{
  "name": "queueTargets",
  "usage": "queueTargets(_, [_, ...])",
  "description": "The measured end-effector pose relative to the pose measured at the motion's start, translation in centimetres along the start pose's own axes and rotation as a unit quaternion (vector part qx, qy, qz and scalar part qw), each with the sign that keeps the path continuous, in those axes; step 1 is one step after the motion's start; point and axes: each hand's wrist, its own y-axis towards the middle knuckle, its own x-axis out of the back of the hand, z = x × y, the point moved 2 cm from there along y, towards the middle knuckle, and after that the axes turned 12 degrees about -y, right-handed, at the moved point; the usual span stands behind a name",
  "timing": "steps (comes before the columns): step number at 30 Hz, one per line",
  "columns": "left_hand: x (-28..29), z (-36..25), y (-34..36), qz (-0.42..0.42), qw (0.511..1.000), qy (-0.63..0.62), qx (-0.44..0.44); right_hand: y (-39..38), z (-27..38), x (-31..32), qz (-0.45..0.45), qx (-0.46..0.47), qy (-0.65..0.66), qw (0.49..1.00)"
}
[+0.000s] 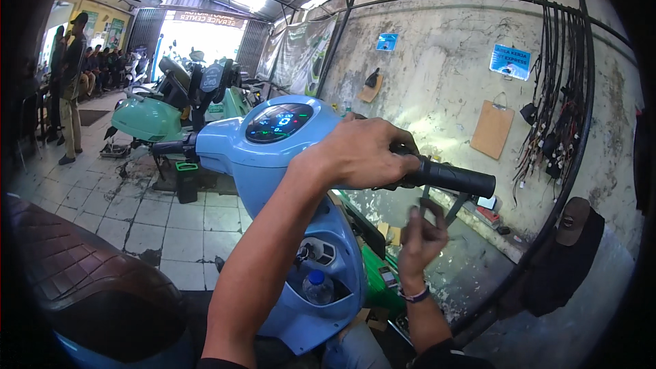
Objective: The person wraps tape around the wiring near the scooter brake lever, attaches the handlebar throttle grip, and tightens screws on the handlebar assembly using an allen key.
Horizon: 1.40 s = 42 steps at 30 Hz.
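A light blue scooter handlebar [273, 158] with a lit oval display [279, 124] stands in front of me. My left hand [365, 152] reaches across to its right side, fingers wrapped over the handlebar beside the black rubber grip [459, 179]. Below that grip, my right hand [422, 238] is raised with thumb and fingers curled together by the dark brake lever [453, 206]. Whatever its fingertips may hold is too small to make out. In the scooter's front pocket sits a clear bottle [318, 288] with a blue cap.
A brown quilted seat [89, 266] is at lower left. Mint-green scooters [147, 119] stand further back, near a standing person [73, 89] and several seated people. Cables [557, 96] and a clipboard [492, 130] hang on the right wall, near a cap [572, 222] and dark cloth.
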Motion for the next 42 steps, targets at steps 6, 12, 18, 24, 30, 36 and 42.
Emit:
queueTargets(6, [0.0, 0.1, 0.0, -0.005, 1.0, -0.001, -0.004, 1.5, -1.9, -4.5, 0.053, -0.027, 0.044, 0.997])
queueTargets(12, [-0.1, 0.1, -0.2, -0.023, 0.999, 0.008, -0.022, 1.4, -1.9, -4.8, 0.046, -0.004, 0.075, 0.996])
queueTargets(18, [-0.3, 0.3, -0.2, -0.017, 1.0, -0.008, -0.012, 1.9, -2.6, -4.1, 0.175, -0.061, 0.233, 0.955])
queueTargets(24, [-0.3, 0.3, -0.3, -0.033, 0.999, -0.002, -0.022, 2.1, -3.3, -4.1, 0.163, -0.008, 0.217, 0.962])
queueTargets(30, [-0.2, 0.1, -0.3, -0.016, 1.0, -0.015, -0.007, 2.0, -3.4, -4.5, 0.029, 0.056, 0.027, 0.998])
queueTargets(36, [-0.2, 0.2, -0.3, -0.024, 1.0, -0.01, -0.01, 1.9, -3.5, -4.5, 0.04, 0.057, 0.069, 0.995])
queueTargets(42, [-0.3, 0.5, -0.2, -0.027, 0.999, -0.004, -0.024, 1.0, -2.6, -5.1, 0.05, 0.008, 0.072, 0.996])
